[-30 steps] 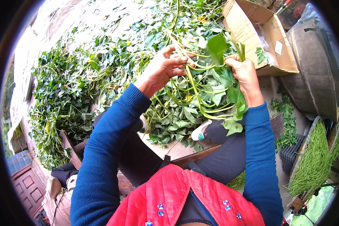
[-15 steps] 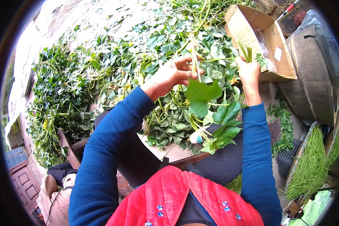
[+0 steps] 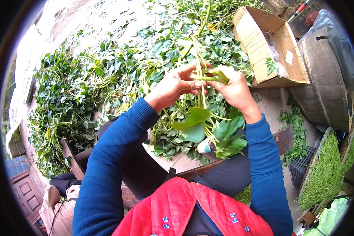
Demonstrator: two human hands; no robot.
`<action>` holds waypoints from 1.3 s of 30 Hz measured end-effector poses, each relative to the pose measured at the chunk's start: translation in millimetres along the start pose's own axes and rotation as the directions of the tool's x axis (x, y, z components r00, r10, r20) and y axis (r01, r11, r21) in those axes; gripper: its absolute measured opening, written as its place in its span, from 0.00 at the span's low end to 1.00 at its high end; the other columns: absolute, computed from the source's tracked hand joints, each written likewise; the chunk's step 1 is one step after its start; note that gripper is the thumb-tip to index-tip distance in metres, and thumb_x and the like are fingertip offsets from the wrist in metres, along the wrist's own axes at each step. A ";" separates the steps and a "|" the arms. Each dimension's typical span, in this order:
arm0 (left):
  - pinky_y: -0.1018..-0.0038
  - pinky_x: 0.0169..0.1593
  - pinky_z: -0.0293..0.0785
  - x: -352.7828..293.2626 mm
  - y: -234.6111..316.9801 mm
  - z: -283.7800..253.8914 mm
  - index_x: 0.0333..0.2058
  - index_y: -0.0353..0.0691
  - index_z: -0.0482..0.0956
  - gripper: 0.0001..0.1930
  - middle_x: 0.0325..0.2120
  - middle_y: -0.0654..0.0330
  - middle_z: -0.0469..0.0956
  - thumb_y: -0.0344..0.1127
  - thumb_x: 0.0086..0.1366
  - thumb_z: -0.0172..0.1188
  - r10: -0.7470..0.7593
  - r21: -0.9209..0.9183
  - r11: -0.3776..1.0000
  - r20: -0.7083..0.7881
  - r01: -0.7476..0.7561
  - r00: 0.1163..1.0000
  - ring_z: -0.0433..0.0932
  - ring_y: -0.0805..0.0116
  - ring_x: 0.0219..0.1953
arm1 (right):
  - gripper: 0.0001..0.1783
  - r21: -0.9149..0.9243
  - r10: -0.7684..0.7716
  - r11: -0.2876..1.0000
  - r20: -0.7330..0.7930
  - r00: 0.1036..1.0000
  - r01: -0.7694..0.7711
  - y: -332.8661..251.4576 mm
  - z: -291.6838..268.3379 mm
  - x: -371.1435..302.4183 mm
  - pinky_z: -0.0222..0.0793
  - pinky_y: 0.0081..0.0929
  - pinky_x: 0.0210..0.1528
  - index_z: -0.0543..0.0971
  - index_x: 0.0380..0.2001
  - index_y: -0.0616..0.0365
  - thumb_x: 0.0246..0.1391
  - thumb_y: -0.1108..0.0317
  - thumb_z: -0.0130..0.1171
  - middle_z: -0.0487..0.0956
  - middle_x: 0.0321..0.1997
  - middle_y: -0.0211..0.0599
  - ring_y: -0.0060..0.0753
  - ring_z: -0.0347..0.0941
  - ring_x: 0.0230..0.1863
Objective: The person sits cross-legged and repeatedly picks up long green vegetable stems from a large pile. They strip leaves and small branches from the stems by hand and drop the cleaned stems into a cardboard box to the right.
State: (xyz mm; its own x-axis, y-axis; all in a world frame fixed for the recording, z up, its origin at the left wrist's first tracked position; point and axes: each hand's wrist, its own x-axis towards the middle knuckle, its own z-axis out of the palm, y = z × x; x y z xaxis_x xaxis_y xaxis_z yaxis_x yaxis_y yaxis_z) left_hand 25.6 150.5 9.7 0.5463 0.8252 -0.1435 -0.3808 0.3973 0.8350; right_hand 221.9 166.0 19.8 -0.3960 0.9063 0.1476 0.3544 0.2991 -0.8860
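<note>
My left hand point(image 3: 174, 86) pinches a long pale green vine point(image 3: 200, 28) that runs up from a leafy heap. Right beside it, my right hand point(image 3: 238, 91) is closed around a short bunch of cut green stems point(image 3: 218, 77), its fingertips meeting the vine at my left fingers. Below both hands, broad green leaves point(image 3: 229, 135) hang on thin stalks over my right knee. The heap of leafy vines point(image 3: 161, 55) spreads across the ground in front of me. My fingers partly hide where the stems meet the vine.
An open cardboard box point(image 3: 259, 51) with clear plastic inside stands at the far right, beside a large brown barrel-like container point(image 3: 324, 78). Nearer on the right are a dark plastic crate point(image 3: 301, 167) and a round basket of thin green stalks point(image 3: 322, 169). Another person point(image 3: 61, 200) is at the lower left.
My right hand has moved left with its stem bunch, from beside the box to my left hand. The stalk stretched between the hands no longer shows. A loose leaf now lies on the box's edge.
</note>
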 end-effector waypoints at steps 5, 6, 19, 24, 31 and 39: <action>0.75 0.43 0.71 -2.3 1.6 -1.8 0.60 0.43 0.55 0.33 0.30 0.65 0.73 0.30 0.57 0.59 -0.015 -0.153 0.988 0.033 0.020 0.999 0.74 0.72 0.32 | 0.13 0.263 0.110 0.957 0.079 0.991 -0.127 7.3 5.4 -2.6 0.68 0.19 0.37 0.76 0.39 0.63 0.48 0.74 0.60 0.78 0.33 0.31 0.17 0.71 0.32; 0.75 0.42 0.71 -2.6 0.4 -3.7 0.60 0.43 0.55 0.33 0.30 0.65 0.73 0.30 0.57 0.59 -0.006 -0.190 0.982 0.051 0.015 0.999 0.74 0.72 0.32 | 0.13 0.248 0.130 0.960 0.004 0.992 -0.127 10.5 5.7 -3.1 0.68 0.19 0.38 0.75 0.40 0.63 0.49 0.73 0.60 0.78 0.35 0.31 0.18 0.71 0.35; 0.78 0.38 0.71 -7.0 1.4 2.3 0.61 0.41 0.53 0.36 0.27 0.67 0.73 0.34 0.55 0.60 -0.001 -0.235 0.972 0.089 0.022 0.996 0.74 0.75 0.28 | 0.09 0.488 0.115 0.850 0.192 0.975 -0.197 14.4 19.9 -6.9 0.67 0.16 0.39 0.75 0.37 0.61 0.53 0.70 0.58 0.78 0.34 0.27 0.15 0.71 0.35; 0.83 0.30 0.69 -5.0 -5.5 -16.3 0.52 0.40 0.67 0.20 0.22 0.69 0.71 0.40 0.63 0.51 0.022 -0.486 0.871 -0.099 -0.068 0.995 0.70 0.82 0.24 | 0.07 -0.398 -0.144 0.905 0.043 0.989 0.149 26.5 -13.5 -2.5 0.68 0.25 0.29 0.79 0.29 0.53 0.46 0.66 0.62 0.76 0.26 0.32 0.31 0.74 0.26; 0.82 0.30 0.70 7.8 -26.0 -28.4 0.45 0.39 0.72 0.15 0.26 0.64 0.75 0.33 0.59 0.56 0.117 -0.209 0.958 -0.341 -0.197 0.933 0.74 0.76 0.24 | 0.12 0.439 0.317 0.873 -0.180 0.931 -0.212 13.3 -37.0 -2.3 0.51 0.13 0.16 0.79 0.33 0.61 0.54 0.62 0.56 0.75 0.24 0.27 0.10 0.58 0.15; 0.79 0.32 0.71 15.4 -35.8 -9.5 0.46 0.41 0.69 0.15 0.32 0.63 0.75 0.33 0.60 0.56 0.246 0.141 0.969 -0.429 -0.205 0.869 0.75 0.76 0.30 | 0.19 0.104 0.415 0.890 0.223 0.882 -0.445 -34.0 4.2 -12.4 0.63 0.20 0.24 0.80 0.32 0.62 0.45 0.56 0.65 0.75 0.19 0.29 0.15 0.65 0.19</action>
State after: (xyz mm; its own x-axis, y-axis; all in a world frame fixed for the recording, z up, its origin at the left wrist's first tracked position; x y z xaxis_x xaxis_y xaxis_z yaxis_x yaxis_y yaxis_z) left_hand 40.5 152.8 -27.5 0.0610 0.9872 -0.1471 -0.3754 0.1593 0.9131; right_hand 211.2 143.4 46.3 -0.3913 0.8570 -0.3354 0.4034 -0.1678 -0.8995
